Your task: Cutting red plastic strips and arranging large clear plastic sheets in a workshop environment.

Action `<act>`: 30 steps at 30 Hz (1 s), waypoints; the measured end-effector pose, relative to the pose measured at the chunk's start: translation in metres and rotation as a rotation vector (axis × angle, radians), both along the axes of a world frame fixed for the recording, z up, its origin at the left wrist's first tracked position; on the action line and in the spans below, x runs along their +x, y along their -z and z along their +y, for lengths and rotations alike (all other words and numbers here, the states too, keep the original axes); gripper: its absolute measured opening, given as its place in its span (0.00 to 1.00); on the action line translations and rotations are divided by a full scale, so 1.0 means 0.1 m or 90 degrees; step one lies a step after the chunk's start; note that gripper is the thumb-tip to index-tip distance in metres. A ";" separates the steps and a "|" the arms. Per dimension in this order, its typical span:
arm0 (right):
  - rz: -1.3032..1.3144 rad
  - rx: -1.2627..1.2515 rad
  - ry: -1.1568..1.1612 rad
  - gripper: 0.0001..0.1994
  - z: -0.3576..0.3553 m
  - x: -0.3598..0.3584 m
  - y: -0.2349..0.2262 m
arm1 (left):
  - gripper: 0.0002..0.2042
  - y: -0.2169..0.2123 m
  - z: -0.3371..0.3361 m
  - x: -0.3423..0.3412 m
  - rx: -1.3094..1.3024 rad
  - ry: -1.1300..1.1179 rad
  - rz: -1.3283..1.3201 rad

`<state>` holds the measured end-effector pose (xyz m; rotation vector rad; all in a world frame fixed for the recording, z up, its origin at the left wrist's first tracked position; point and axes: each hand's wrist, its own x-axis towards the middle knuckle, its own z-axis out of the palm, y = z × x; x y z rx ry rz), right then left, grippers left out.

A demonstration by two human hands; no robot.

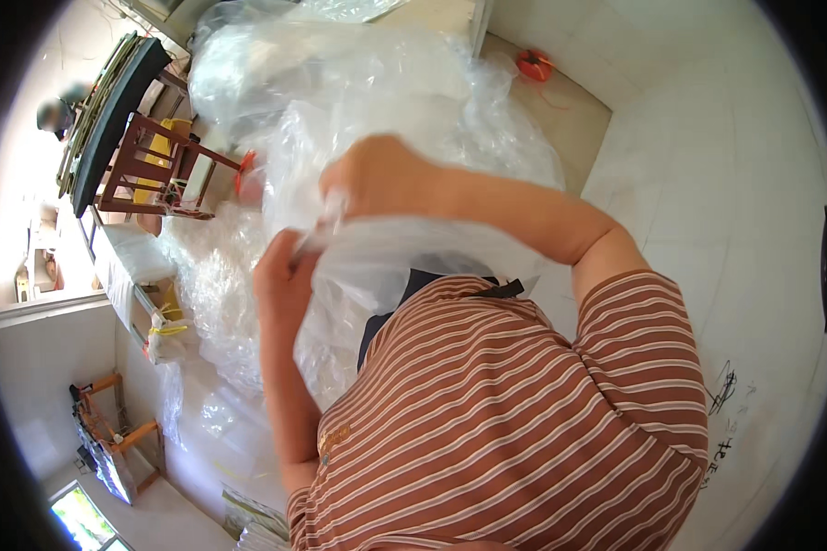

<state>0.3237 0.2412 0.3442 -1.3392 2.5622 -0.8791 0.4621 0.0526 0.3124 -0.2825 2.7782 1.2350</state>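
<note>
Both my hands hold a large clear plastic sheet [386, 253], which may be a bag; it is gathered into a twisted bunch between them. My left hand [281, 274] is closed round one end of the bunch. A little higher and to the right, my right hand [379, 176] is closed on the other part, its outline slightly blurred. From the hands the film spreads rightward under my right forearm. Below and beyond lies a big heap of crumpled clear plastic [358, 78], reaching down the left side too.
A reddish-brown wooden chair [147, 170] stands at the left, beside a dark-edged stack of flat boards [124, 119]. A red-orange item with string [534, 64] lies on the floor by the white wall [708, 165]. Another person [55, 115] is at the far left.
</note>
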 end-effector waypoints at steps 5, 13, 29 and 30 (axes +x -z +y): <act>-0.035 0.120 0.320 0.18 1.27 -1.06 0.23 | 0.09 -0.02 -0.95 1.04 0.310 -0.140 0.000; -0.009 -0.091 0.744 0.21 3.05 -0.72 -0.38 | 0.17 -0.01 -3.25 2.56 -0.553 -0.063 -0.167; 0.027 -0.400 1.036 0.40 4.98 -4.11 -0.23 | 0.11 0.09 -4.13 -2.63 -0.903 -0.280 0.223; 0.021 -0.676 0.927 0.42 3.66 -4.18 -0.14 | 0.13 -0.59 -4.25 -2.44 -0.975 -0.443 0.141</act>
